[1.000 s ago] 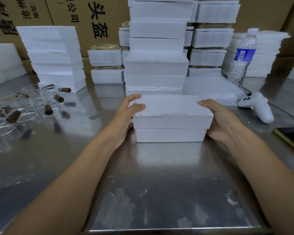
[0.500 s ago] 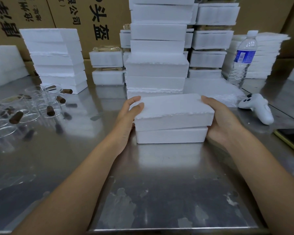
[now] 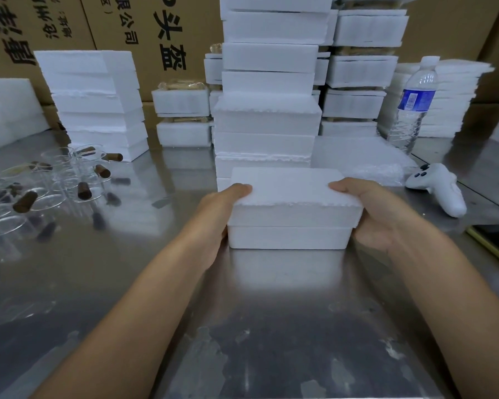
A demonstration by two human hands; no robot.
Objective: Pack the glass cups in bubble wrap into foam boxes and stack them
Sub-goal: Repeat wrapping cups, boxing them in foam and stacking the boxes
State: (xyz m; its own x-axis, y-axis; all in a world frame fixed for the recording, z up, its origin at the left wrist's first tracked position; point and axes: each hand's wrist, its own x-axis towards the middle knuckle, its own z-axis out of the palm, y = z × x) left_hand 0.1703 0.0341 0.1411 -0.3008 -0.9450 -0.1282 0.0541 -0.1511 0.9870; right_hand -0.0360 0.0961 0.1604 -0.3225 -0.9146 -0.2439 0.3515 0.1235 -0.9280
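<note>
One closed foam box [image 3: 293,208] sitting between both hands, left hand [image 3: 219,217] and right hand [image 3: 380,217] gripping its ends, thumbs curling over lid. Tall box stack [image 3: 267,116] waiting just beyond knuckles. Plenty unpacked glass cups [image 3: 49,194] lying well left of left hand, so guessing long way to go.

Left hand [image 3: 216,214]: bare. Right hand [image 3: 378,217]: bare. On each, only the thumb and the back of the hand show plainly; the other fingers are mostly hidden. Nails too blurred to read. Left forearm [image 3: 144,300] and right forearm [image 3: 447,286]: both uncovered from wrist to the lower frame edge, slim, smooth. Elbows and upper arms lie outside the frame.
</note>
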